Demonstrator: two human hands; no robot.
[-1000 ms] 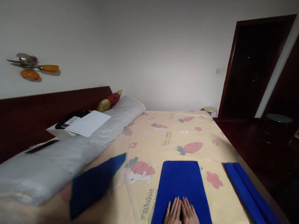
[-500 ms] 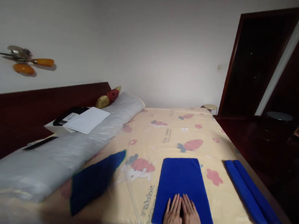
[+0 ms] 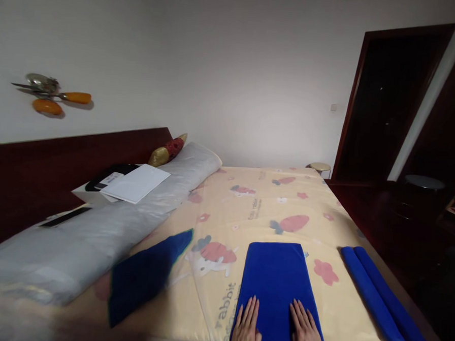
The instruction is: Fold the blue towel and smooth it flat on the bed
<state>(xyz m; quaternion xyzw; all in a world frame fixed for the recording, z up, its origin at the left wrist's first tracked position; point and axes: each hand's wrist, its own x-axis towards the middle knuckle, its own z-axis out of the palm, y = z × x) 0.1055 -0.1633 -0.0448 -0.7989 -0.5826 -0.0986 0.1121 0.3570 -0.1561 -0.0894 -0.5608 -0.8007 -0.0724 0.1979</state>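
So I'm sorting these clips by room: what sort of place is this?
Most likely a bedroom. The hands rest on a blue cloth laid on a bed with a cartoon-print sheet, backed by a dark wooden headboard, with a long bolster pillow beside it.

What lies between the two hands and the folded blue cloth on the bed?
Nothing visible. The left hand and the right hand lie flat on the near corners of the folded blue cloth.
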